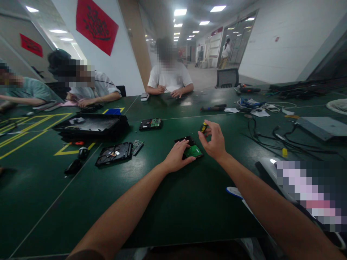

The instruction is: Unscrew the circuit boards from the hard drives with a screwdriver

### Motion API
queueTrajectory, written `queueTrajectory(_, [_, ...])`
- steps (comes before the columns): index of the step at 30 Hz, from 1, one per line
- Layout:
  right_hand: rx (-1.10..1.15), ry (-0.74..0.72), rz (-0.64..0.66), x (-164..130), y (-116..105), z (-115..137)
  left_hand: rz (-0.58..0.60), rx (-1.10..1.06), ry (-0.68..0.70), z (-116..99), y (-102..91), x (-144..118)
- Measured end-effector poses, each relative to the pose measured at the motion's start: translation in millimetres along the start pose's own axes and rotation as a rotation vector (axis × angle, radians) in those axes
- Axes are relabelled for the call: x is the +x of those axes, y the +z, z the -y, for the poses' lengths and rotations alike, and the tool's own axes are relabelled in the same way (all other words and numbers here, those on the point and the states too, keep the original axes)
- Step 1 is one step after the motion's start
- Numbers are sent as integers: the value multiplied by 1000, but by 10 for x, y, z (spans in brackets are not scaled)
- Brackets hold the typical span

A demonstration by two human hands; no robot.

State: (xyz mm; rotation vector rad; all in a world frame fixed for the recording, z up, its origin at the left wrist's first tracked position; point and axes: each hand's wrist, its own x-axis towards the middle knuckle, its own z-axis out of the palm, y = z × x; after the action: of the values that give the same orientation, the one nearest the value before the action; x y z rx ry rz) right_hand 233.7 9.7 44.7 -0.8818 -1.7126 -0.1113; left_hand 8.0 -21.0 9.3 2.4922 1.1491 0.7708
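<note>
A hard drive point(191, 148) with a green circuit board facing up lies on the dark green table point(168, 206) in front of me. My left hand point(177, 156) rests on its left side, fingers pressing on it. Just to the right and slightly above it, my right hand point(213, 139) grips a small screwdriver with a yellow and black handle point(203, 127), held above the drive's far end.
An opened hard drive point(114, 153) and a loose circuit board point(137, 146) lie at left, near a black tray point(90, 126) and another drive point(150, 124). Cables point(273, 139) spread at right. Three people sit at the far side. Yellow tape lines mark the left table.
</note>
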Motion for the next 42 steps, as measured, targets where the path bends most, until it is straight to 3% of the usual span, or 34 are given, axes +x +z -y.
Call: queueTrajectory(42, [5,23,2,0,-5,-11,-1,0,4,-8,-15,3])
